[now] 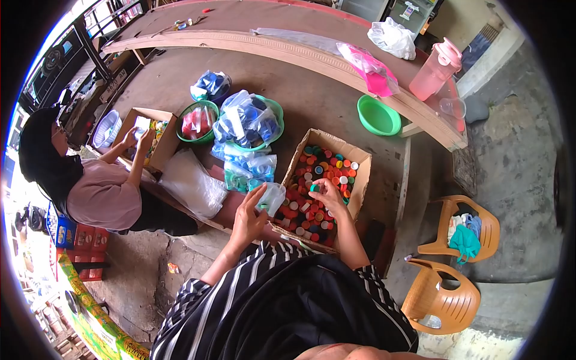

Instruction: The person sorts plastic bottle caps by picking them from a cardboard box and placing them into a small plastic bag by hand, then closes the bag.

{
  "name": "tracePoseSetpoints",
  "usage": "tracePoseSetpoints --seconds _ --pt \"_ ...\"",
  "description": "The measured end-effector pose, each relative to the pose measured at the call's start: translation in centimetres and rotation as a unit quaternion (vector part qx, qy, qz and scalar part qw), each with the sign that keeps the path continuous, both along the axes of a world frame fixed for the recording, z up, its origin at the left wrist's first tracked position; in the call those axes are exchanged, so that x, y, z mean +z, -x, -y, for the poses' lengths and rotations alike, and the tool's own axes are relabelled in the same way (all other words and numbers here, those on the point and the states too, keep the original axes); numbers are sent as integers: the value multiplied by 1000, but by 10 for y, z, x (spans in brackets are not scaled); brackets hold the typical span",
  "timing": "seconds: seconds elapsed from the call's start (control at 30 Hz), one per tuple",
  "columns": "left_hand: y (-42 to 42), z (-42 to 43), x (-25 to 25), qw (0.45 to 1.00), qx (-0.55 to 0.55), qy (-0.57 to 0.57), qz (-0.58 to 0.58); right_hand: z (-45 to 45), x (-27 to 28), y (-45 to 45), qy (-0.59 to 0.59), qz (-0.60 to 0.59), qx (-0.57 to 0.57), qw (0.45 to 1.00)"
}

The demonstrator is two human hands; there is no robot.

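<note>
Over the near left corner of a cardboard box (363, 180), my left hand (249, 219) holds a small clear plastic bag (273, 198) with a green cap showing inside it. Between the fingertips of my right hand (330, 198) is a green bottle cap (315, 188), held above the box. Many loose caps (309, 207), mostly red and orange with some white, black and green, lie in the box. Filled bags of blue and green caps (249, 168) lie just beyond my left hand, beside a stack of clear plastic bags (192, 183).
At the left, a co-worker (102, 192) handles something over another cardboard box (159, 144). Basins with bagged caps (246, 120) stand ahead. A green basin (378, 115) sits beneath the raised ledge, which bears a pink pitcher (435, 72). Orange chairs (441, 297) are at the right.
</note>
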State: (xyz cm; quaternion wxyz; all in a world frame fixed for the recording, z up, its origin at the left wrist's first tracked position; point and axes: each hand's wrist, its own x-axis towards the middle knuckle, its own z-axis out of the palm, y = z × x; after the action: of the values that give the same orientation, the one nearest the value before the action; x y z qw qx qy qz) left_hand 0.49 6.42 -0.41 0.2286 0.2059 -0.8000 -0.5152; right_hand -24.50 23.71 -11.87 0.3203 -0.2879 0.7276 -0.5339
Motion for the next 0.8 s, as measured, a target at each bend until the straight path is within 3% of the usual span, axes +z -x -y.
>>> tracePoseSetpoints --seconds 0.1,0.4,0.5,0.53,0.6,0.7,0.8 --pt "1 -1 0 1000 -2 16 -9 -5 11 -10 86 157 -7 984" --pt "-2 -1 1 1000 2 -19 5 -9 26 -26 68 208 10 976" --pt "-3 -1 -4 1000 -4 -3 3 -10 14 -28 52 139 21 989" --pt "-3 -1 -4 1000 -4 -7 3 -12 8 -28 1 -2 28 1000" --pt "-2 -2 -2 1000 -3 -16 6 -16 1 -30 -99 -281 39 954" --pt "-1 -3 -4 1000 -6 -9 5 -16 6 -31 -99 -158 28 982" --pt "0 -4 -1 1000 -6 -5 10 -14 21 -34 -164 -113 3 980"
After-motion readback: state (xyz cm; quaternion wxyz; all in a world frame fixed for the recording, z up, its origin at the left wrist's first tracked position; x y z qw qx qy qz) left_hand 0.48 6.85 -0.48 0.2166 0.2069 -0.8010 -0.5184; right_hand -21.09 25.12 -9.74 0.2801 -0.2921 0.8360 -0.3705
